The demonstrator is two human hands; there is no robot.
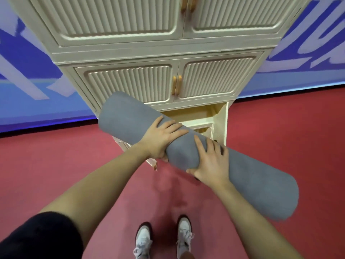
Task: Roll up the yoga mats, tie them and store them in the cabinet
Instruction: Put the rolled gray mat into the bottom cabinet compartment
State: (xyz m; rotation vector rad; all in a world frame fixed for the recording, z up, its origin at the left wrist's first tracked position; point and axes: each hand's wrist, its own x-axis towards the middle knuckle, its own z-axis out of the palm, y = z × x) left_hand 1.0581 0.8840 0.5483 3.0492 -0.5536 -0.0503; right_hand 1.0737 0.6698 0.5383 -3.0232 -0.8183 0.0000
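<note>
Both the left hand [162,139] and the right hand [211,161] grip a rolled grey yoga mat [130,118] (held slantwise) before the cream cabinet [130,81], its bottom doors open.

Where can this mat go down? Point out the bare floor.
Bare red carpet lies right of the cream ribbed cabinet, and more left of it. It is crowded at the open bottom compartment, where both hands hold the rolled grey yoga mat.

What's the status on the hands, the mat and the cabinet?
Left hand and right hand grip rolled grey mat, held slantwise. Bottom cabinet compartment open ahead. Nothing blocking it.
</note>
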